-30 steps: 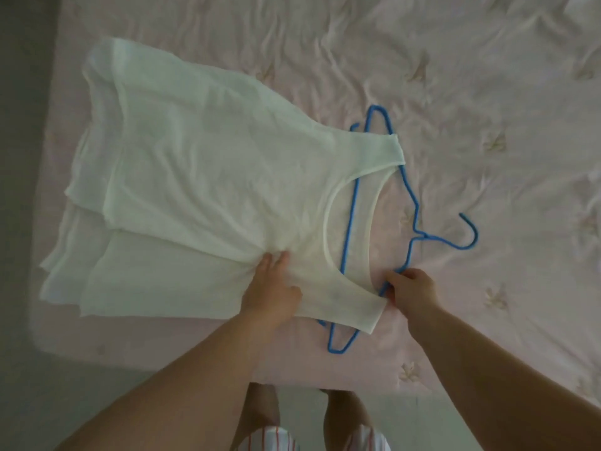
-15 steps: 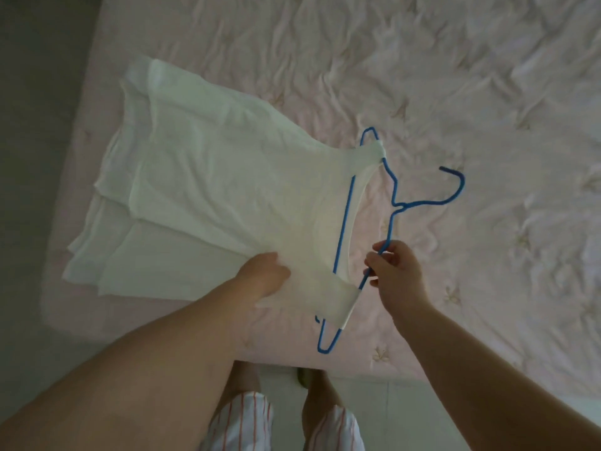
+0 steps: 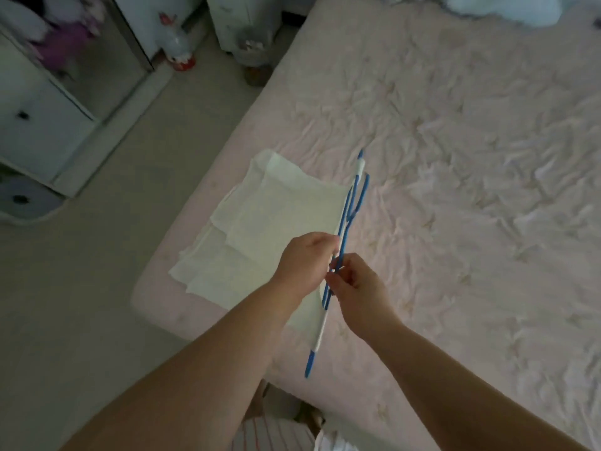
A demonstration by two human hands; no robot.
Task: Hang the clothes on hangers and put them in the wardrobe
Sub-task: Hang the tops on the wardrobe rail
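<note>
Over the near left corner of the bed (image 3: pixel 422 131), both hands are lifting the white top (image 3: pixel 276 209) on its blue hanger (image 3: pixel 345 222). Right hand (image 3: pixel 357 281) is pinching the hanger wire; left hand (image 3: pixel 305 262) is gripping the fabric beside it. Seen edge-on, the hanger's long axis is running away from the person, while the wardrobe (image 3: pixel 48 102) is standing well apart to the left, nearer the left arm.

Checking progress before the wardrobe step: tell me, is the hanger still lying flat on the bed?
No: both hands hold the blue hanger raised on edge above the bed.
</note>
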